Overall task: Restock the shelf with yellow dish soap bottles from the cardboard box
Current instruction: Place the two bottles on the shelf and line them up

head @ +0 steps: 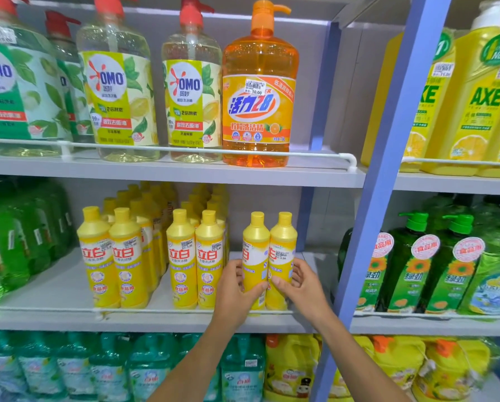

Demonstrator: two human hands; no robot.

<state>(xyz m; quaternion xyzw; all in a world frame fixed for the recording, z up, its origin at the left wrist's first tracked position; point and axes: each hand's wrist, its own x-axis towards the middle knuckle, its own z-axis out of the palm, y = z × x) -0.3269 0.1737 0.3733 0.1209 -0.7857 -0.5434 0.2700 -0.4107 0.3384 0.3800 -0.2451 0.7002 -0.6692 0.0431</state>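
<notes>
Two yellow dish soap bottles stand upright side by side at the front right of the middle shelf (69, 288). My left hand (233, 288) is wrapped around the left bottle (255, 250). My right hand (301, 285) grips the right bottle (282, 245). Both labels are turned partly sideways. To their left stand two rows of the same yellow bottles (182, 256), several deep, labels facing out. The cardboard box is out of view.
A white rail (156, 310) runs along the shelf's front edge. A blue upright post (367, 227) bounds the bay on the right. Green bottles (16, 242) fill the shelf's left end. Large pump bottles stand above, teal and yellow refills below.
</notes>
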